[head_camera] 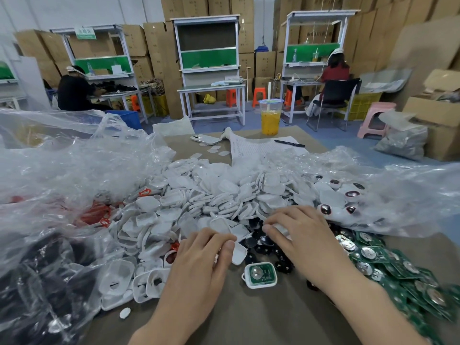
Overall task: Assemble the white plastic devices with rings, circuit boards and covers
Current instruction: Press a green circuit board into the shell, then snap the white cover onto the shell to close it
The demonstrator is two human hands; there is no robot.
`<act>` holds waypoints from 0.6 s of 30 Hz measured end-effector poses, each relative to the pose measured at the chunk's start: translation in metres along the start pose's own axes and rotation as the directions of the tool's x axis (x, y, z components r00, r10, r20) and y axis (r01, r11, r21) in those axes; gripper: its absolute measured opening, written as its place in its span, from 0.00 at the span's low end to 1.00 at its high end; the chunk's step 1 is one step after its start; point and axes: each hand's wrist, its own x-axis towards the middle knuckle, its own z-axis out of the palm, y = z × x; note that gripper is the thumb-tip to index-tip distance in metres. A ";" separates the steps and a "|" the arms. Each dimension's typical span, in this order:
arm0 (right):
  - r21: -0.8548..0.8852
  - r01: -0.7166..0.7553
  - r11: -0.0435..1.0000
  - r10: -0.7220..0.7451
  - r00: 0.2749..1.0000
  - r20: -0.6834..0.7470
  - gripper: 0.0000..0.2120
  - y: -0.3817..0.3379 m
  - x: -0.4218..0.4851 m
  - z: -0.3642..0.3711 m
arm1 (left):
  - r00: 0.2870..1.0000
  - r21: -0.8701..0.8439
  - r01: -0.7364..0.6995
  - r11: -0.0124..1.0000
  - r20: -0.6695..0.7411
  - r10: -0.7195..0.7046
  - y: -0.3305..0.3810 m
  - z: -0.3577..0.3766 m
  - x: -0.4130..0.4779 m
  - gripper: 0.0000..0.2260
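At 6 o'clock, nearest to me, I see the matte brown tabletop (273,319). On it, between the two wrists, rests one white rounded-square shell with a green circuit board (260,274) seated inside. A round silver cell shines on the board.

The left hand (199,265), at 9 o'clock from this shell, has curled fingers. Its thumb pinches a smooth white rounded-square plastic cover (239,255), whose edge shows just beside the thumb. The right hand (306,240), at 2 o'clock from the shell, lays bent fingers over a white piece on the heap. I cannot tell whether it grasps that piece or only touches it.

Between the fingertips of both hands lie glossy black round discs (261,245). At 4 o'clock spreads a pile of flat green circuit boards (398,270), each with a silver cell. At 8 o'clock sit open white shells with a round hole (117,277), beside crinkled clear plastic bags (62,170). Thin orange plastic rings (99,215) lie at 9 o'clock, partly under the film.

In the centre rises the large heap of white plastic covers (211,195). At 3 o'clock are closed white devices with dark shiny oval buttons (326,209).

Far away, at 12 o'clock, lie a white phone (205,139) and a sheet of paper (249,148) with a black pen (290,143) on it. Behind them stands a clear plastic cup of orange drink (270,118).
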 end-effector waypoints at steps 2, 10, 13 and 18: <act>-0.031 0.015 0.999 -0.014 0.998 0.055 0.19 0.000 0.005 0.002 | 1.000 -0.018 -0.003 1.000 -0.012 0.003 0.000 0.000 0.000 0.22; -0.048 0.012 0.999 -0.010 0.999 0.042 0.22 0.006 0.002 0.008 | 1.000 0.009 0.007 1.000 -0.019 -0.007 -0.006 0.000 0.002 0.19; -0.001 -0.093 0.996 0.093 0.994 0.054 0.26 0.011 0.000 0.007 | 1.000 -0.013 0.017 1.000 0.002 -0.017 -0.006 0.001 0.002 0.20; -0.106 -0.076 0.992 0.091 0.985 0.146 0.25 0.008 -0.003 0.013 | 0.998 -0.028 -0.021 0.999 0.066 0.023 -0.005 0.004 0.002 0.21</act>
